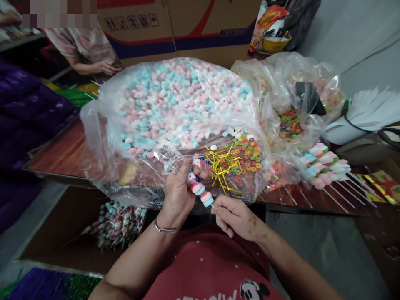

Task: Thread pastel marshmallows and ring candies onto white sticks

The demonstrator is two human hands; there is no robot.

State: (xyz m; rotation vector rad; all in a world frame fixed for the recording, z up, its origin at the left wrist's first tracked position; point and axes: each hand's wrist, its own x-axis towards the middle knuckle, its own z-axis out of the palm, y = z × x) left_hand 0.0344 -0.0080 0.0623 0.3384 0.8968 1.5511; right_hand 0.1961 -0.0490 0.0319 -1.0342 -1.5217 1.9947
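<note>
Between left fingers (185,169) and right fingers (227,203), a tilted marshmallow skewer (201,193).

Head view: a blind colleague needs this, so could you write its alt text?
The left hand holds a skewer of pastel candies by its upper end while the right hand pinches its stick. Just beyond lie gold strips and ring-shaped sweets, with a clear bag of pink, white and blue candies behind. More candy skewers lie at right.

Gripped candy skewer (202,194) shows pink, pale blue and white. Beyond the grip, bagged candies (187,96): pink, blue, white. Right of it, strips (220,166): gold; rings (251,167): orange, green, yellow.
</note>
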